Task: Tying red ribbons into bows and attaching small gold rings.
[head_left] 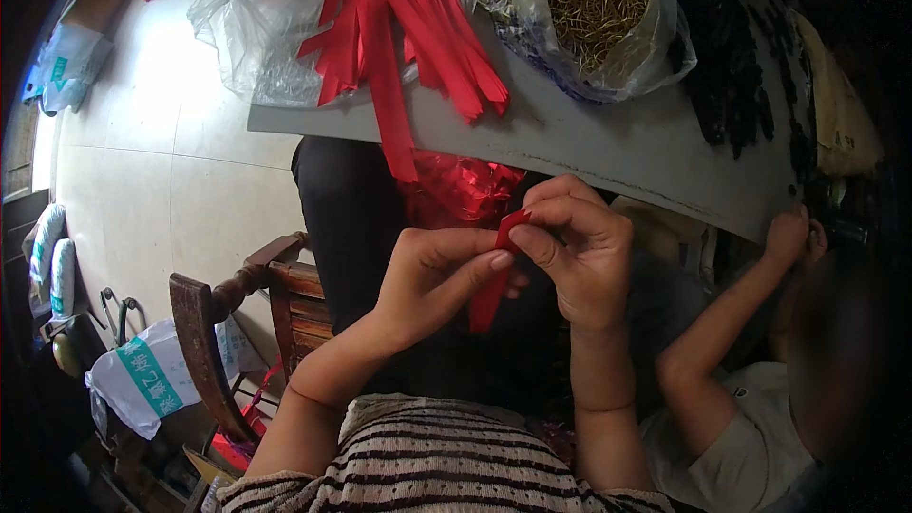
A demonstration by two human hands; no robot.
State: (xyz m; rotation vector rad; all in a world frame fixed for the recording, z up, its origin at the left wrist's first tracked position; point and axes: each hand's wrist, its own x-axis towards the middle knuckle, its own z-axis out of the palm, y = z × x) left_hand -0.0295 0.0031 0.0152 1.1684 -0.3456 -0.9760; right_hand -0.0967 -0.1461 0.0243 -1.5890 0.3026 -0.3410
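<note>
Both my hands meet in front of me, just below the table edge, on one strip of red ribbon (489, 299). My left hand (442, 275) pinches it between thumb and forefinger. From the right, my right hand (575, 252) pinches the folded upper end of the same ribbon, and the loose end hangs down beneath. A bunch of red ribbon strips (408, 19) lies on the grey table (608, 142) beyond, one strip drooping over the edge. Shiny red material (465, 185) shows below the table edge, behind my hands.
On the table, a clear plastic bag holds gold-coloured wire pieces (594, 5), with dark strips (727, 57) to its right. A wooden chair (204, 323) stands at my left near a white sack (157, 375). Another person's arm (727, 313) rests at the right.
</note>
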